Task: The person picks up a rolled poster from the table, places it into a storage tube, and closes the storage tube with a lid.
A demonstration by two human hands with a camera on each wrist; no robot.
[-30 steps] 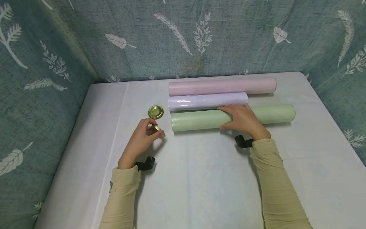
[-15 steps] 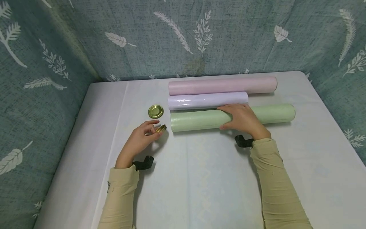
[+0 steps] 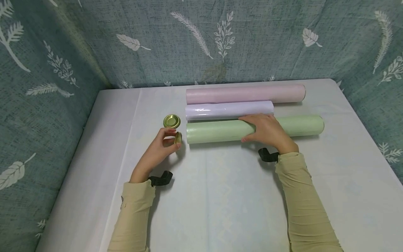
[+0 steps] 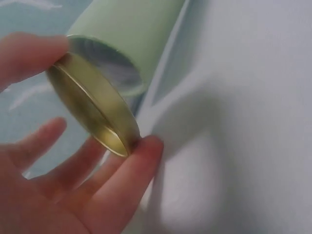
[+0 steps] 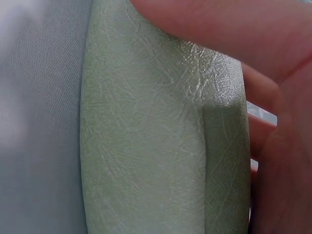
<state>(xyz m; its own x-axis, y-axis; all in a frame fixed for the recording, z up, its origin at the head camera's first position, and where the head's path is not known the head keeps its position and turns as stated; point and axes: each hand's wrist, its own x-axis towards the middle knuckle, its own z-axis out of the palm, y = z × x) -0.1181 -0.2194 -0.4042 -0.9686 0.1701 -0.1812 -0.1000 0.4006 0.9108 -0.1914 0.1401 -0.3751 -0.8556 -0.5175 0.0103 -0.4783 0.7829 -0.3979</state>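
Observation:
My left hand (image 3: 158,148) pinches a gold metal jar lid (image 4: 97,105) on edge between thumb and fingertips. In the left wrist view the lid stands right in front of the open end of the pale green roll (image 3: 217,132), overlapping its rim. A second gold lid (image 3: 171,121) lies flat on the table just beyond my left fingers. My right hand (image 3: 267,131) grips the green roll over its middle, thumb on the near side and fingers across the top. Close up in the right wrist view, the roll's textured wrap (image 5: 146,126) shows a lengthwise seam.
Behind the green roll lie a shorter glossy lilac roll (image 3: 217,111) and a long pink roll (image 3: 242,94), roughly parallel to it. All rest on a white-covered table (image 3: 239,203). A green leaf-patterned cloth (image 3: 267,45) hangs around the back and sides.
The lid in my left hand has turned from slanted to upright, edge-on to the head camera. The green roll has shifted slightly left under my right hand.

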